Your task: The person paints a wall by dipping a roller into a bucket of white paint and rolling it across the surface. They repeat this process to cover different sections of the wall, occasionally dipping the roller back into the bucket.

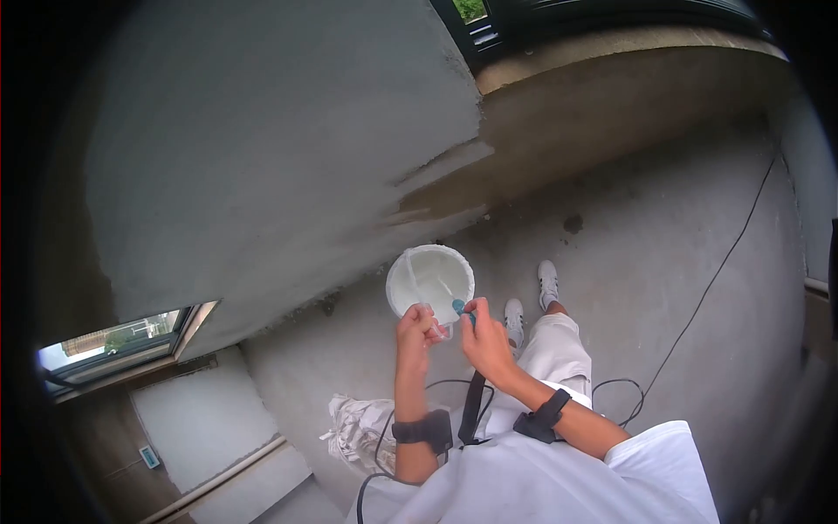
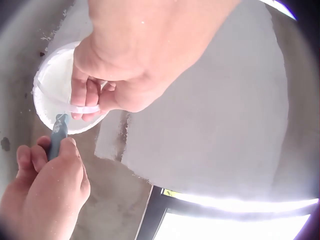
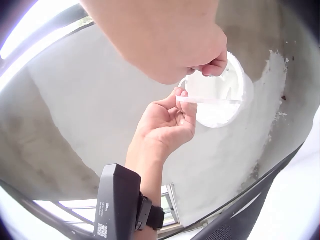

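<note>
A white bucket [image 1: 392, 293] with white paste inside stands on the floor in front of the person. Their left hand [image 1: 415, 334] pinches the bucket's white plastic handle [image 2: 82, 108] with curled fingers, close over the rim. In the right hand [image 1: 489, 342] is a tool with a teal handle [image 2: 58, 135], white smears on its front end. The handle end overlaps the bucket's near rim in the left wrist view; the tool's working end does not show clearly. From the right wrist view, the right hand [image 3: 212, 65] partly covers the bucket, with the left hand [image 3: 167, 122] below it.
A wall with a grey coated area [image 1: 262, 157] rises beyond the bucket, bare brown along its lower edge. A black cable [image 1: 711, 284] runs over the floor at right. White crumpled cloth [image 1: 360, 428] is at lower left, the person's shoes [image 1: 547, 284] right of the bucket.
</note>
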Available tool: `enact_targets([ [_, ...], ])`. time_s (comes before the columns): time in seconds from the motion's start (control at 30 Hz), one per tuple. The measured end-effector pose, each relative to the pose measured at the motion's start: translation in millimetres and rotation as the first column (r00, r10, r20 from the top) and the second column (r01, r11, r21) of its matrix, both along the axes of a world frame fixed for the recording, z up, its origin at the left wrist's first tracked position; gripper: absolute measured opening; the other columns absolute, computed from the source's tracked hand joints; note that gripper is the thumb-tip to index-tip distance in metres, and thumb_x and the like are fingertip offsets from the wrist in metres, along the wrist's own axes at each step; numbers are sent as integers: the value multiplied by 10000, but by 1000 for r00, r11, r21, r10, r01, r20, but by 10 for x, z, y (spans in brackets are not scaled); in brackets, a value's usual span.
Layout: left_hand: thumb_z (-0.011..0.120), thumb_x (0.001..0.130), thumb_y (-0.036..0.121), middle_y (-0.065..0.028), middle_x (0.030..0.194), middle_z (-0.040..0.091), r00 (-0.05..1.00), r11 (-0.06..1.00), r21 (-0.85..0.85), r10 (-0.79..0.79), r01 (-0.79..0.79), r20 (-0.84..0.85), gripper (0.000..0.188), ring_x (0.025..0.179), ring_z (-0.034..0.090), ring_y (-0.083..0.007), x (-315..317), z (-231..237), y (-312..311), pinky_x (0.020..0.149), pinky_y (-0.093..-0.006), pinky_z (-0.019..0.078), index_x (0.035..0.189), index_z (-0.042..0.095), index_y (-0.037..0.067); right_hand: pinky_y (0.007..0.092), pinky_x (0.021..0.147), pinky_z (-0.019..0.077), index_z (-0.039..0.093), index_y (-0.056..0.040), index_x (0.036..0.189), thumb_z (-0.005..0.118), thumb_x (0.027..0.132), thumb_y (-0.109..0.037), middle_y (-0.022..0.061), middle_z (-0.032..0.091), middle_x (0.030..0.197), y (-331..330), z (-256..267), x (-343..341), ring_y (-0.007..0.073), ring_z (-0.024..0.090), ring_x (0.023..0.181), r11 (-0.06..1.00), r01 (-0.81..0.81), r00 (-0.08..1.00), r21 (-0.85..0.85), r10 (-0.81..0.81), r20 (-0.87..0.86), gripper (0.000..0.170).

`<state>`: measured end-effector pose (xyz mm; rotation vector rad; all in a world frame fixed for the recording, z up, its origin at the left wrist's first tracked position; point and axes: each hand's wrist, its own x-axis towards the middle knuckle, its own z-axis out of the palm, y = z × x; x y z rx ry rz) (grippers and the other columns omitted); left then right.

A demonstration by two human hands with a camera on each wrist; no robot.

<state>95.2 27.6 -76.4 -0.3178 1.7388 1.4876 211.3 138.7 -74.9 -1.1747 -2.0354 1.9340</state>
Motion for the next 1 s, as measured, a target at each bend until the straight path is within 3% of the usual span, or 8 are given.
enact_targets([
  [0.13, 554, 960, 133, -15, 772, 555, 980, 997, -17, 67, -71, -186, 95, 627, 596, -119, -57, 123, -46, 590, -247, 519, 962, 562, 38, 544, 641, 437, 429, -28, 1096, 509, 945, -134, 243, 610, 690, -146, -41, 16, 480, 598, 696, 1000, 0, 1000, -3, 0, 15, 201],
  [0.3, 560, 965, 164, -27, 793, 570, 965, 996, 64, 76, -61, -252, 140, 628, 610, -120, -220, -99, -288, 571, -249, 528, 956, 583, 26, 412, 638, 462, 429, -34, 1216, 488, 956, -203, 124, 605, 678, -374, -124, 209, 276, 620, 634, 989, 7, 991, -148, 13, 135, 315],
  [0.4, 561, 958, 162, -34, 811, 586, 963, 998, 47, 61, -51, -262, 145, 623, 620, -124, -332, -170, -430, 549, -248, 528, 943, 591, 21, 398, 665, 471, 415, -23, 1275, 484, 961, -189, 132, 613, 721, -344, -221, 415, 268, 623, 668, 991, -120, 987, -60, 126, 99, 362],
  [0.43, 562, 954, 161, -35, 817, 591, 964, 998, 36, 60, -53, -259, 146, 622, 623, -126, -392, -186, -421, 542, -247, 528, 939, 593, 19, 328, 504, 454, 404, -49, 1316, 521, 973, -162, 100, 571, 721, -347, -173, 487, 181, 559, 555, 990, -137, 989, -9, 138, 46, 379],
  [0.57, 560, 949, 173, -35, 845, 610, 957, 992, 82, 114, -96, -267, 164, 616, 647, -144, -518, -37, -411, 524, -248, 518, 945, 611, 17, 452, 737, 497, 410, -16, 1306, 530, 936, -93, 207, 639, 906, -311, 418, 587, 435, 618, 830, 847, -402, 915, 348, 356, 190, 397],
  [0.7, 551, 917, 150, -38, 764, 598, 947, 987, 116, 142, -113, -288, 169, 595, 661, -144, -590, 116, -469, 487, -238, 506, 897, 630, 2, 507, 784, 502, 467, -33, 1272, 564, 892, -60, 255, 610, 1108, -401, 329, 662, 447, 607, 979, 709, -445, 893, 547, 399, 210, 393],
  [0.9, 559, 908, 164, -43, 672, 585, 952, 971, 217, 160, -105, -259, 177, 550, 637, -142, -495, 441, -646, 497, -246, 484, 865, 632, 9, 507, 702, 509, 543, -39, 1192, 579, 892, -173, 234, 665, 854, -519, 594, 361, 455, 631, 797, 634, -566, 821, 528, 374, 432, 330],
  [1.0, 563, 897, 158, -59, 623, 607, 943, 984, 178, 84, -27, -323, 169, 527, 631, -147, -459, 422, -721, 504, -262, 486, 851, 644, 17, 517, 662, 505, 617, -23, 1084, 568, 897, -205, 217, 662, 759, -642, 808, 120, 457, 627, 719, 462, -689, 722, 558, 377, 580, 266],
])
